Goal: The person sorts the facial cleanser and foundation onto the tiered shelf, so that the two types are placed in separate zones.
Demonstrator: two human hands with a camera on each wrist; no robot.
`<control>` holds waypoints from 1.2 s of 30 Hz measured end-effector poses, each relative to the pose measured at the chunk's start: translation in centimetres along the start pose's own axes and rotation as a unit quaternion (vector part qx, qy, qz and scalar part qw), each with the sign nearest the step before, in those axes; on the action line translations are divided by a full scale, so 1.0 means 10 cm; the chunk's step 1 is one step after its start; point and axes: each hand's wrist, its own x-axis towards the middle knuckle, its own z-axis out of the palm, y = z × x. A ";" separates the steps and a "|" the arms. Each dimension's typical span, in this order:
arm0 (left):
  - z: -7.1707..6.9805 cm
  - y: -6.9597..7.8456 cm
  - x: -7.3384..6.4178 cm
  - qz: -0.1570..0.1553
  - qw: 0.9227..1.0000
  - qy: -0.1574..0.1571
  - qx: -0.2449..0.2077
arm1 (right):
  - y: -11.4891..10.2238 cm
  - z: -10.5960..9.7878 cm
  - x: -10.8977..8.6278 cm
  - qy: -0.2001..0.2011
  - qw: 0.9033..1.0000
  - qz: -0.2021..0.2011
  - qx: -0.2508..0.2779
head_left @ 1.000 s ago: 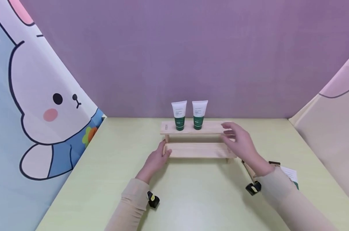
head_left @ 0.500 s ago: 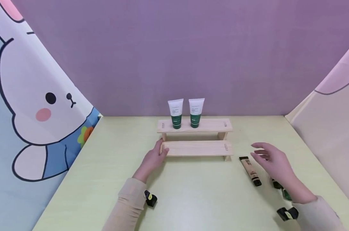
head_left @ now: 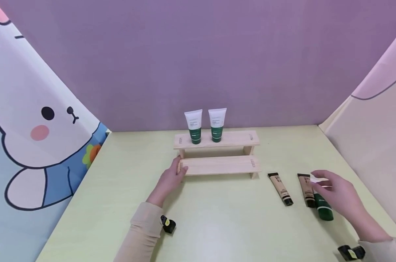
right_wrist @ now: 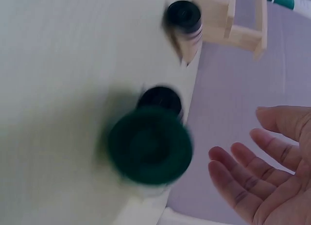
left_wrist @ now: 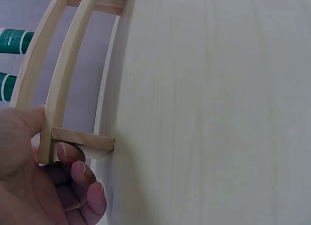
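Observation:
My left hand (head_left: pixel 167 181) grips the left end of a two-step wooden shelf (head_left: pixel 220 166); in the left wrist view its thumb lies over the board and its fingers curl beneath. My right hand (head_left: pixel 340 193) hovers over a white-and-green squeeze tube (head_left: pixel 324 208) lying on the table, covering part of its white end. In the right wrist view the right fingers are spread and apart from the tube's green cap (right_wrist: pixel 150 146). Just left of that tube lies a beige tube with black ends (head_left: pixel 306 191).
Two white-and-green tubes, one on the left (head_left: pixel 194 126) and one on the right (head_left: pixel 216 124), stand upright on the upper step. Another beige tube (head_left: pixel 281 189) lies between the shelf and my right hand. A purple backdrop (head_left: pixel 198 65) rises behind the table (head_left: pixel 135 153).
My right hand has moved from the shelf's right end to the tubes lying at the right. The left hand keeps its grip on the shelf. The head view has shifted slightly rightward.

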 end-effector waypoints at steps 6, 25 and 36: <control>-0.02 0.00 -0.01 0.000 1.000 0.000 -0.005 | 0.19 -0.06 -0.08 -0.008 0.998 0.033 -0.050; 0.00 0.00 0.01 0.008 1.000 0.000 -0.009 | 0.34 0.05 -0.09 -0.196 0.966 0.170 0.002; 0.01 -0.02 0.01 -0.002 1.000 0.000 -0.010 | 0.24 0.07 -0.14 -0.170 0.972 0.159 0.018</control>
